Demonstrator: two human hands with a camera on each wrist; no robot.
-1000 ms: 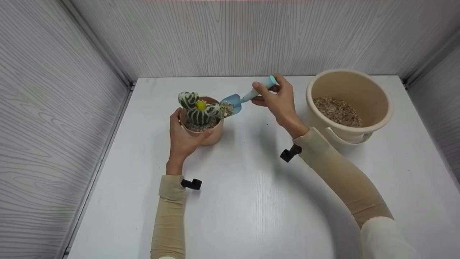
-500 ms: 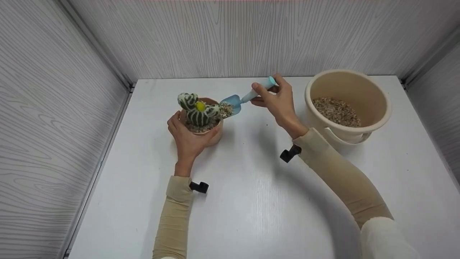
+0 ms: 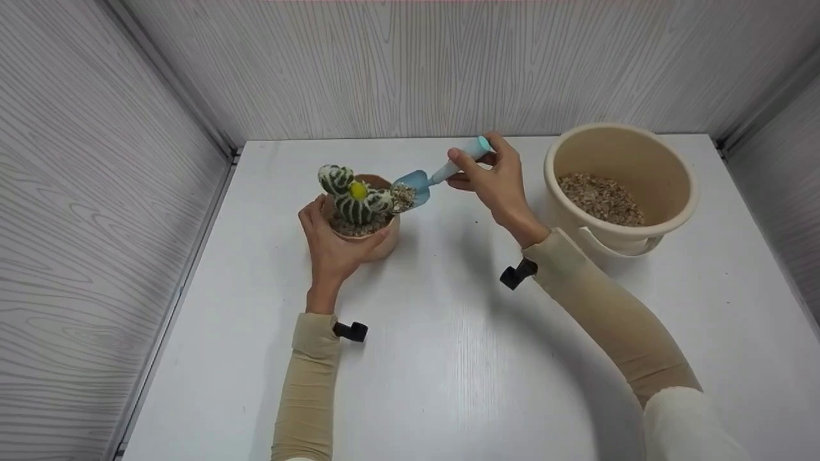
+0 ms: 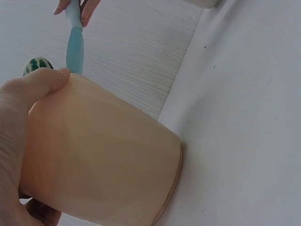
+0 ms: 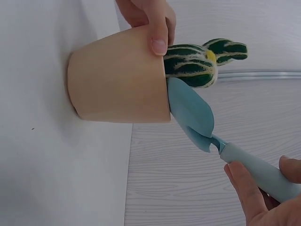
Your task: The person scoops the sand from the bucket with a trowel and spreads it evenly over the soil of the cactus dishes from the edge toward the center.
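— Where is your left hand (image 3: 334, 246)?

— Your left hand wraps the near side of the pot (image 3: 378, 238), thumb on the right of the rim, the other fingers (image 3: 310, 218) round the left. The pot stands on the bench (image 3: 448, 358), left of centre, with the cactus (image 3: 354, 195) upright in it. From the left wrist view your thumb lies across the pot's wall (image 4: 99, 155).

— And your right hand (image 3: 496, 182)?

— It pinches the pale handle of the trowel (image 3: 442, 171), fingers curled round it. The blue blade tilts down to the left and its tip rests at the pot's right rim, just beside the cactus. Gravel (image 3: 402, 195) lies on the blade.

— What does the right wrist view show?

— The blade (image 5: 190, 110) touches the rim beside the cactus (image 5: 200, 61), and your left thumb (image 5: 157, 33) hooks over the pot's edge (image 5: 117, 80).

— Anything else on the bench?

— A bucket (image 3: 666, 211) sits far right, well apart from the pot, with gravel in its bottom.
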